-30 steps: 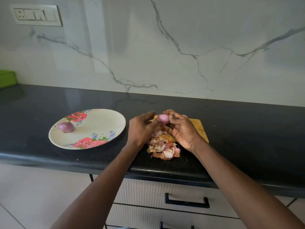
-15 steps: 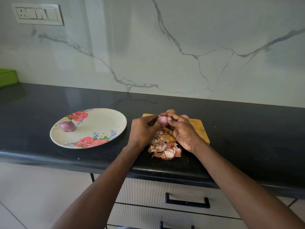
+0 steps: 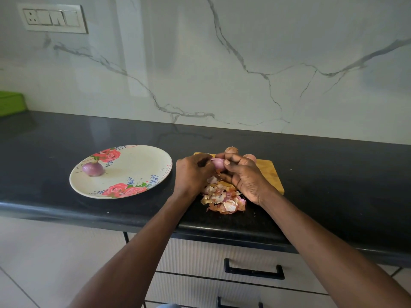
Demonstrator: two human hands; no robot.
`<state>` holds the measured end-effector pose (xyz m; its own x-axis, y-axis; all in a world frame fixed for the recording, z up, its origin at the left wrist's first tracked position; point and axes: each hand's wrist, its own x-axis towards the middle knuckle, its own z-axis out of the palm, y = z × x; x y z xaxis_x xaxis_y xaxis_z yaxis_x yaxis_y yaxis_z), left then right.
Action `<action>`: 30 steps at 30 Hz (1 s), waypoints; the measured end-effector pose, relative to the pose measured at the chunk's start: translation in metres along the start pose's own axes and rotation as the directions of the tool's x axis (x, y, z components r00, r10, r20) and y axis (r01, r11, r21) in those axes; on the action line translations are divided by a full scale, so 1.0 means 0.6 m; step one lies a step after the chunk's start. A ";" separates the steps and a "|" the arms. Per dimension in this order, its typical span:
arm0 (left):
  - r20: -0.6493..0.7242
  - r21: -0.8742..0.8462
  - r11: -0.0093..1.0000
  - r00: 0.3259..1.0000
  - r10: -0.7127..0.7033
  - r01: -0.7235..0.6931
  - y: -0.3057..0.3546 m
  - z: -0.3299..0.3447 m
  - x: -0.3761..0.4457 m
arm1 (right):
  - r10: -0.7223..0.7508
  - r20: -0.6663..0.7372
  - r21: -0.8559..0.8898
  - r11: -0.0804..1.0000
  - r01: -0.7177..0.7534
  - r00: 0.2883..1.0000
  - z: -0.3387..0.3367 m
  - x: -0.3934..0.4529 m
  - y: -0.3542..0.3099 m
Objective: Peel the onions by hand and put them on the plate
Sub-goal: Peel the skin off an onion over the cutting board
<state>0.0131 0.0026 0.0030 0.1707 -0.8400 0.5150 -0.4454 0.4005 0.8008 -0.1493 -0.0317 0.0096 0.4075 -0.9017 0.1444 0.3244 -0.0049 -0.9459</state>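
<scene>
One peeled onion (image 3: 93, 168) on plate (image 3: 142, 161), centre left. Both hands, left hand (image 3: 192, 174) and right hand (image 3: 243, 176), pinch half-peeled onion (image 3: 216, 163) above peel heap (image 3: 223, 200). Two unpeeled onions (image 3: 231, 150) wait behind, on board (image 3: 270, 174).

left hand (image 3: 193, 174) and right hand (image 3: 243, 174) meet fingertip to fingertip, fingers curled, forearms stretched forward.

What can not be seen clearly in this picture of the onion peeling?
Head view only:
- Small pink onion: mostly covered by the left hand and right hand; how much skin remains is unclear.
- Two brown unpeeled onions: partly behind the right hand.
- Wooden cutting board: near part hidden by both hands and the pile of onion skins.
- Green container: cut by the left edge.
</scene>
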 end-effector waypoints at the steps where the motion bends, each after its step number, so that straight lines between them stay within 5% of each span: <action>1: -0.002 -0.018 1.000 1.000 -0.015 0.014 0.001 0.000 -0.001 | 0.001 0.000 0.003 1.000 -0.001 1.000 0.001 0.000 0.000; 16: -0.127 -0.167 0.958 0.959 -0.254 0.232 -0.009 -0.004 0.019 | 0.015 -0.021 0.031 0.999 -0.014 1.000 0.001 0.001 -0.002; 30: -0.166 -0.219 0.947 0.948 -0.273 0.235 -0.009 -0.001 0.018 | -0.005 -0.141 0.190 0.981 0.032 0.990 0.006 0.000 -0.014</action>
<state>0.0178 -0.0083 0.0043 0.4292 -0.8446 0.3201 -0.1896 0.2623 0.9462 -0.1492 -0.0299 0.0185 0.2813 -0.9537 0.1066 0.4931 0.0484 -0.8687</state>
